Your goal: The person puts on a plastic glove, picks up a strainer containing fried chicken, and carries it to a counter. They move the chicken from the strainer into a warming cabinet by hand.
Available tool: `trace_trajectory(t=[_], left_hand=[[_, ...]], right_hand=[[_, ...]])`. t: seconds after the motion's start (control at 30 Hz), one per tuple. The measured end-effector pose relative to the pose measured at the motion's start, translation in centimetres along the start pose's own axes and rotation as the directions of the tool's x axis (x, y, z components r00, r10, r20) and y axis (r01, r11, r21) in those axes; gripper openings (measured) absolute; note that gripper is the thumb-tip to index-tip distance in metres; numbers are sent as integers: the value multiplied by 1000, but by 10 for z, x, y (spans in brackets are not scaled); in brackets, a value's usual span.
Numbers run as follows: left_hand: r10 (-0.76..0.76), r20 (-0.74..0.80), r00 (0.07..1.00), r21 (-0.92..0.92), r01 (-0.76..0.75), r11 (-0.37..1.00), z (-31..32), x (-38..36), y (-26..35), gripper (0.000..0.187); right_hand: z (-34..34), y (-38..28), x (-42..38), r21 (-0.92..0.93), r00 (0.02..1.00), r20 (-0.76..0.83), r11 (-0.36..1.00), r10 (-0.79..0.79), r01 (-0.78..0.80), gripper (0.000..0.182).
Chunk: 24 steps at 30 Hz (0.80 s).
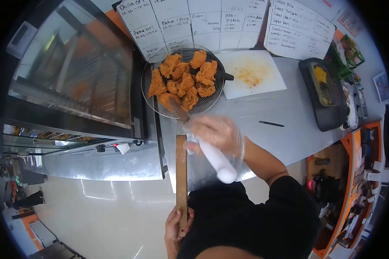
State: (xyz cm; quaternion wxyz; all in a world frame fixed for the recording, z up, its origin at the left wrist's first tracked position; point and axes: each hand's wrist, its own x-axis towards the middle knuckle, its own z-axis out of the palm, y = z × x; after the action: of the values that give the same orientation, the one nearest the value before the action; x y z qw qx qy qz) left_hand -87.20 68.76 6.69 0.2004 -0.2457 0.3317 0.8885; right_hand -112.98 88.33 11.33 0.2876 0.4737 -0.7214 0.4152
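My right hand (pixel 216 131), in a clear plastic glove, is closed around the thick white handle of a knife (pixel 221 166). Its brownish-grey metal blade points away from me and meets the nearest pieces of fried chicken (pixel 186 82). Several crisp pieces are heaped in a round wire strainer (pixel 146 93) on the counter. Down by my body, my left hand (pixel 177 224) wraps its fingers around the near end of a long flat wooden handle (pixel 182 172). This handle runs straight toward the strainer; where they meet is partly covered by the right hand and blade.
Right of the strainer lies a stained white cutting board (pixel 255 75), with a black pen (pixel 272 124) nearer me. A dark tray (pixel 326 116) stands at the counter's right. On the left is a glass display cabinet (pixel 73 77). Handwritten whiteboards (pixel 194 26) lean behind. Orange shelving (pixel 350 172) stands right.
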Motion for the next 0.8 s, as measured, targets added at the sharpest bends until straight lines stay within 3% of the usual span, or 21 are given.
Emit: trace_trajectory(t=[0.03, 0.17, 0.2, 0.23, 0.3, 0.37, 0.47, 0.6, 0.7, 0.77, 0.8], left_hand=[[-4, -18, 1000, -14, 4, 1000, 2, -1, 1, 57], [-18, -26, 999, -48, 17, 999, 1, -1, 1, 57], [-21, -21, 1000, -51, 20, 999, 2, -1, 1, 57], [-15, -24, 1000, -52, 14, 999, 2, -1, 2, 57], [-13, -22, 1000, -56, 12, 998, 2, -2, 2, 57], [-16, -19, 1000, -31, 16, 999, 1, -1, 3, 57], [-12, -15, 1000, -29, 12, 1000, 1, 1, 3, 58], [-28, -33, 999, -20, 27, 999, 3, 0, 5, 58], [-22, -62, 998, 27, 24, 999, 4, -1, 7, 58], [-22, -54, 998, 49, 25, 999, 3, 0, 7, 59], [-27, -54, 998, 54, 30, 998, 3, 0, 7, 59]], right_hand=[[1, 5, 0, -65, 993, -36, 991, 116, -118, 29], [-40, 18, -2, 3, 994, -7, 994, 106, -106, 15], [-56, 17, 1, 33, 955, -68, 957, 288, -287, 15], [-69, 17, 0, 72, 879, -123, 888, 460, -455, 15], [-87, 28, -12, 459, 537, -294, 610, 790, -646, 18], [-94, 40, -11, 458, 462, -519, 690, 719, -560, 17], [-98, 53, -17, 307, 459, -611, 727, 645, -614, 17], [-87, 57, -21, 410, 360, -606, 667, 709, -622, 16], [-86, 61, -24, 346, 426, -565, 672, 706, -655, 15], [-86, 61, -21, 131, 584, -472, 708, 660, -694, 10], [-85, 62, -20, 131, 579, -477, 704, 662, -698, 10]])
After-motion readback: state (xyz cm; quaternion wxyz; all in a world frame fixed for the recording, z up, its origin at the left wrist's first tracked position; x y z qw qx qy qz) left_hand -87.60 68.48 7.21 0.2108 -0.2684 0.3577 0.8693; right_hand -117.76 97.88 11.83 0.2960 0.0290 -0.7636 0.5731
